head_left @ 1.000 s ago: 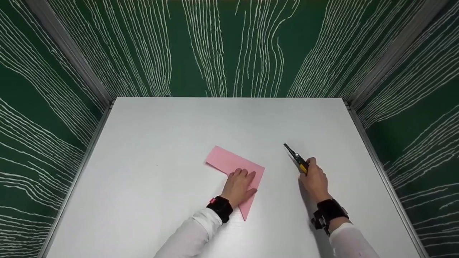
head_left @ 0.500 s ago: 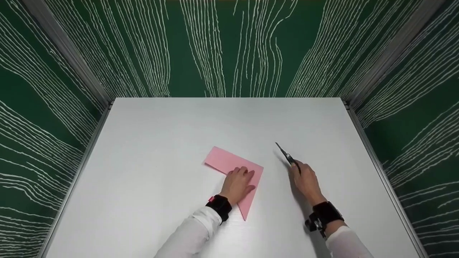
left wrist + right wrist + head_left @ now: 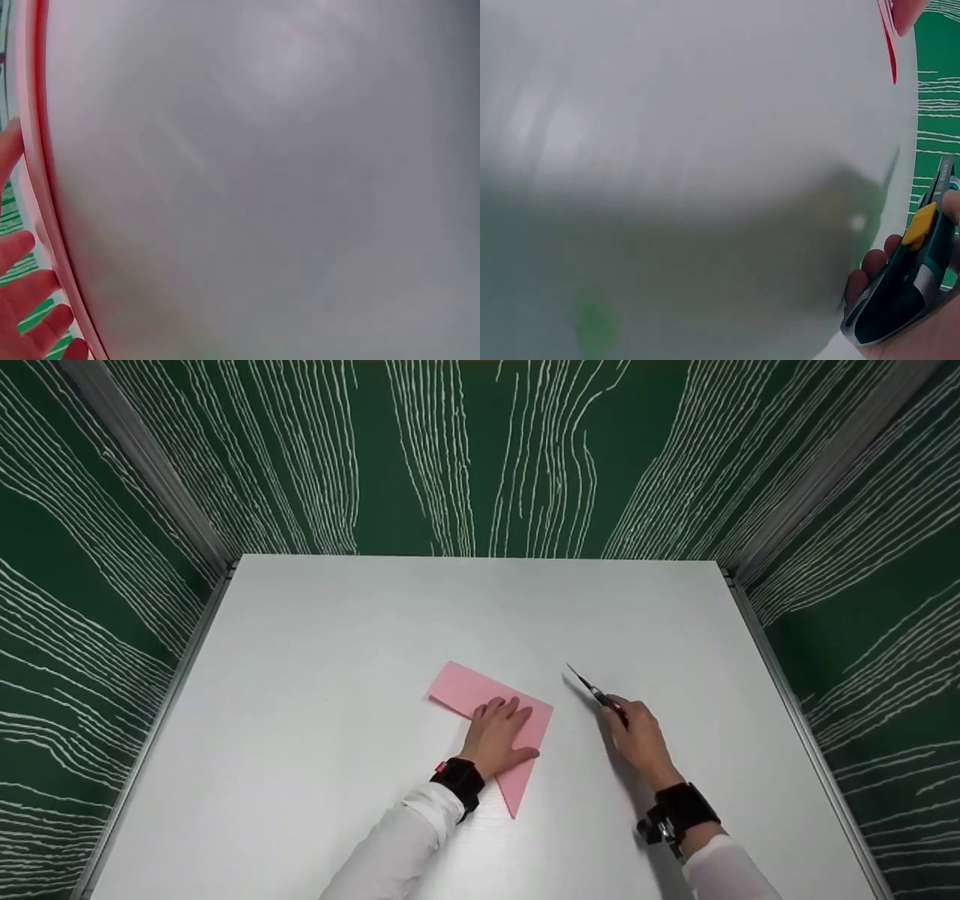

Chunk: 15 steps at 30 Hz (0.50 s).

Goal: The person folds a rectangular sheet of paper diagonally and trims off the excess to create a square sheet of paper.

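A folded piece of pink paper (image 3: 469, 690) lies on the white table in the head view, its one arm reaching to the upper left and a pointed tip toward the front. On top of it rests my left hand (image 3: 496, 739), fingers spread and pressing it down. My right hand (image 3: 641, 742) grips a utility knife (image 3: 600, 696) to the right of the paper, its blade extended to the upper left and apart from the sheet. In the right wrist view the knife (image 3: 907, 277) shows a dark body and a yellow slider, with fingers curled round it.
The white tabletop (image 3: 330, 645) spreads around both hands. Green walls with white wavy lines (image 3: 420, 457) enclose it at the back and sides, and grey metal rails (image 3: 150, 750) run along its side edges.
My right hand has moved left with the utility knife, bringing the blade nearer the paper. My left hand stays on the paper, its fingers a little straighter.
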{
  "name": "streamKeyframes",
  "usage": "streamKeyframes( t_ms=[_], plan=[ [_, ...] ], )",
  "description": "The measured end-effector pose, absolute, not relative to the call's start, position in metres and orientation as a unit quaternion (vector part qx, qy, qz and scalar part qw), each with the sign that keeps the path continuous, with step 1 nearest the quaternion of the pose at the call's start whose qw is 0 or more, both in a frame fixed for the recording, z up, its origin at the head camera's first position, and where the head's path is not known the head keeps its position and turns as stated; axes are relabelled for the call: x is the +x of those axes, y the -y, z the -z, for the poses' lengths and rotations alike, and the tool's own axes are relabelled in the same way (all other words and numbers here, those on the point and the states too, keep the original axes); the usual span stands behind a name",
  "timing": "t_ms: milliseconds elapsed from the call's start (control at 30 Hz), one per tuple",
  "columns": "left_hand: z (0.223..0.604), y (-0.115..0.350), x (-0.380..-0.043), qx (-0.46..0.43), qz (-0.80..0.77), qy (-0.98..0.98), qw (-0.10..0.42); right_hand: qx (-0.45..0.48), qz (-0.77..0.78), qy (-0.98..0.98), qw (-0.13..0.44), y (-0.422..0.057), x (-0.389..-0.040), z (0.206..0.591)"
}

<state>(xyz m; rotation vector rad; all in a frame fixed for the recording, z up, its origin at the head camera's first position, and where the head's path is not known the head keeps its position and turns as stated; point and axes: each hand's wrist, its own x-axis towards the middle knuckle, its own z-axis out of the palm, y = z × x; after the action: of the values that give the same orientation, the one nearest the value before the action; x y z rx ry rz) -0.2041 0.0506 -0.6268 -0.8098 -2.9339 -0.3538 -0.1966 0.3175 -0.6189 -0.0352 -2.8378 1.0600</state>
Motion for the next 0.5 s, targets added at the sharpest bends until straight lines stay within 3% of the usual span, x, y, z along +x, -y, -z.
streamKeyframes(
  t_ms=[333, 500],
  plan=[
    [0.624, -0.052, -0.207, -0.289, 0.09, 0.947, 0.11, 0.037, -0.353, 0.935, 0.021, -0.319, -0.192, 0.618],
    [0.624, -0.051, -0.21, -0.292, 0.108, 0.945, 0.097, 0.039, -0.362, 0.931, -0.015, -0.332, -0.187, 0.613]
  ],
)
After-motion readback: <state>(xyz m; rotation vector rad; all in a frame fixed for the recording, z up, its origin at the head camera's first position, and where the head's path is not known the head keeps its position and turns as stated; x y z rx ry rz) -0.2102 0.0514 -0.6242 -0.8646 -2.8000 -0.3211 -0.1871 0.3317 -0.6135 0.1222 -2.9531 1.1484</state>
